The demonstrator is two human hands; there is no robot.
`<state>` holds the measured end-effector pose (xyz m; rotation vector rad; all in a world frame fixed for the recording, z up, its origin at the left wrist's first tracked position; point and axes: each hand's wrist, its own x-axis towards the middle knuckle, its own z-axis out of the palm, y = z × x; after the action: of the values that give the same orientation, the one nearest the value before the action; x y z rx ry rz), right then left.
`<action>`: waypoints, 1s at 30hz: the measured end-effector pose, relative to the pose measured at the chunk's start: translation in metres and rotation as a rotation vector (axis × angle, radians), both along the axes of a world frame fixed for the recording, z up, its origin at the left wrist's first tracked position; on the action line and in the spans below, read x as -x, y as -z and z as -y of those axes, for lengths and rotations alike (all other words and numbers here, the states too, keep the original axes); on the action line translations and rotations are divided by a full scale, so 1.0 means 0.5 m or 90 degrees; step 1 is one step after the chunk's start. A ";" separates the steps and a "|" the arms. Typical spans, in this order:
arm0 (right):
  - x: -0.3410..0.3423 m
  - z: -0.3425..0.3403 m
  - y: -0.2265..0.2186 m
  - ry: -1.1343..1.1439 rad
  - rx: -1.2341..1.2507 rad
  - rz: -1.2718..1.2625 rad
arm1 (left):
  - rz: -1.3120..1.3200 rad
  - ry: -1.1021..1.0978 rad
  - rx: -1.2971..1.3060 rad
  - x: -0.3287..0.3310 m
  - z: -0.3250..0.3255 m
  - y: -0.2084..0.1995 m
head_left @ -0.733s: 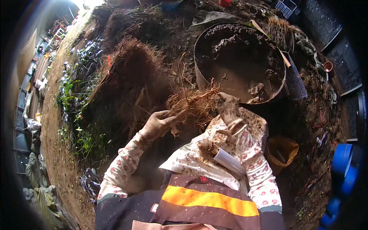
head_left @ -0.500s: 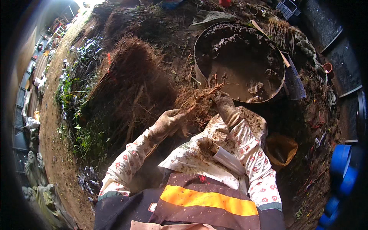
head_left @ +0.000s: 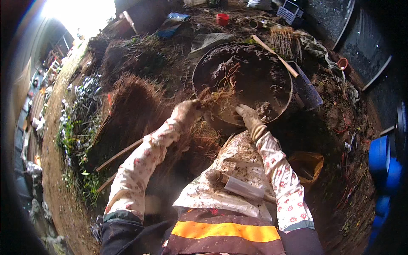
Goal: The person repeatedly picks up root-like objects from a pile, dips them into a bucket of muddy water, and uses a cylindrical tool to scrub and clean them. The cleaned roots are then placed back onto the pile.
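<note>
My left hand, in a dirty tan glove, is closed on a tangle of thin brown roots at the near left edge of a wide round tub. The roots spread over the tub's muddy brown contents, some strands rising above them. Beside the tub's near rim is my right hand, also gloved, its fingers stretched toward the roots with nothing plainly in them. A mud-stained white apron covers my lap. On it lies a white tube-shaped piece around a stick-like handle.
A heap of reddish-brown roots stands left of the tub, with wooden sticks near my left arm. A shovel lies at the tub's right. A yellowish bag sits by my right arm, blue barrels farther right.
Both hands have moved forward from above my lap toward the tub, the root tangle going along in the left. My right hand, earlier on the roots, now appears apart from them.
</note>
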<state>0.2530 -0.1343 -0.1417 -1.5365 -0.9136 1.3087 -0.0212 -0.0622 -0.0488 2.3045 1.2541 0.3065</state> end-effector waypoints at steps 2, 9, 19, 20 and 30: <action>-0.009 0.073 -0.091 0.031 -0.050 0.109 | -0.174 0.010 -0.056 -0.048 -0.058 -0.020; 0.000 0.489 -0.177 -0.010 -0.251 0.440 | -0.558 0.314 -0.181 -0.233 -0.170 0.139; 0.025 0.721 -0.111 -0.111 -0.094 0.686 | -0.238 0.306 0.127 -0.246 -0.168 0.289; 0.023 0.720 -0.094 -0.121 -0.083 0.681 | -0.156 0.259 0.215 -0.236 -0.187 0.324; 0.047 0.655 -0.027 -0.233 -0.110 0.766 | -0.208 0.192 0.123 -0.251 -0.107 0.103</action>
<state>0.2294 -0.4616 -0.1285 -2.0466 -2.0459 0.3625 0.1044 -0.0088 -0.1003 2.3895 1.0038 -0.2929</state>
